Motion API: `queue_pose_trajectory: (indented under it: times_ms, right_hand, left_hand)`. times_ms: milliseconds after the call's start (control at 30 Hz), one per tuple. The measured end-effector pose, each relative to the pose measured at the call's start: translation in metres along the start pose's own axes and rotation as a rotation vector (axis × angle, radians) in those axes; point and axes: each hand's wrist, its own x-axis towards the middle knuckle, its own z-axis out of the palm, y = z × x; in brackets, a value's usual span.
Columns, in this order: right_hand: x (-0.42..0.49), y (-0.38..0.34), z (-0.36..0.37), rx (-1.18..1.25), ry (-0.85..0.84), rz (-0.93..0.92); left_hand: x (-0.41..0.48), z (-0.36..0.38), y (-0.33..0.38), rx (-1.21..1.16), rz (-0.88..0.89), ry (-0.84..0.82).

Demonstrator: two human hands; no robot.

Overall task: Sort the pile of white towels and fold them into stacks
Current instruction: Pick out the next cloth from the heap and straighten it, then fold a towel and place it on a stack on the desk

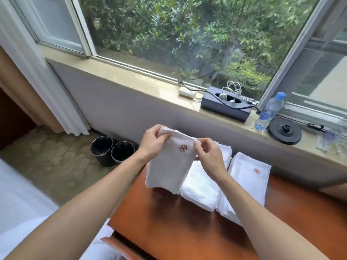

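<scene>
A small white towel [169,166] with a red flower mark hangs folded above the wooden table [187,231]. My left hand [153,142] pinches its top left corner and my right hand [208,152] pinches its top right corner. Below and behind it lies a stack of plain white folded towels [201,190]. To the right sits another folded stack [249,177] whose top towel shows the same red flower. Part of the middle stack is hidden by the held towel and my right hand.
Two black bins [112,151] stand on the floor left of the table. On the window sill [131,79] are a dark box with cables [225,106], a water bottle [270,111] and a black kettle base [284,133]. White bedding [16,199] lies at the left.
</scene>
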Motion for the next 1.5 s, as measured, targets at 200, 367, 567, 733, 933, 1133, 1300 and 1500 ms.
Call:
queue_pose_trajectory:
  times_ms: [200,367,567,733,933,1133,1300,1500]
  right_hand:
    - [0.056,0.021,0.035,-0.102,0.130,0.077]
    - [0.094,0.053,0.045,-0.159,0.197,0.182]
    - [0.133,0.084,0.045,-0.208,0.227,0.215]
    - [0.156,0.117,0.048,-0.217,0.249,0.214]
    - [0.172,0.154,0.053,-0.266,0.236,0.296]
    - [0.143,0.165,0.058,-0.235,0.151,0.370]
    - [0.098,0.159,0.077,-0.286,0.125,0.417]
    - [0.041,0.145,0.100,-0.458,-0.008,0.376]
  left_hand:
    - [0.083,0.002,-0.046,-0.093,-0.095,-0.142]
    - [0.137,0.028,-0.082,-0.105,-0.139,-0.232]
    - [0.185,0.056,-0.114,-0.083,-0.154,-0.271]
    - [0.209,0.077,-0.145,-0.011,-0.127,-0.285]
    - [0.225,0.100,-0.176,0.088,-0.123,-0.303]
    - [0.188,0.110,-0.192,0.273,-0.051,-0.386]
    - [0.149,0.085,-0.196,0.470,0.013,-0.474]
    - [0.082,0.056,-0.210,0.829,0.234,-0.567]
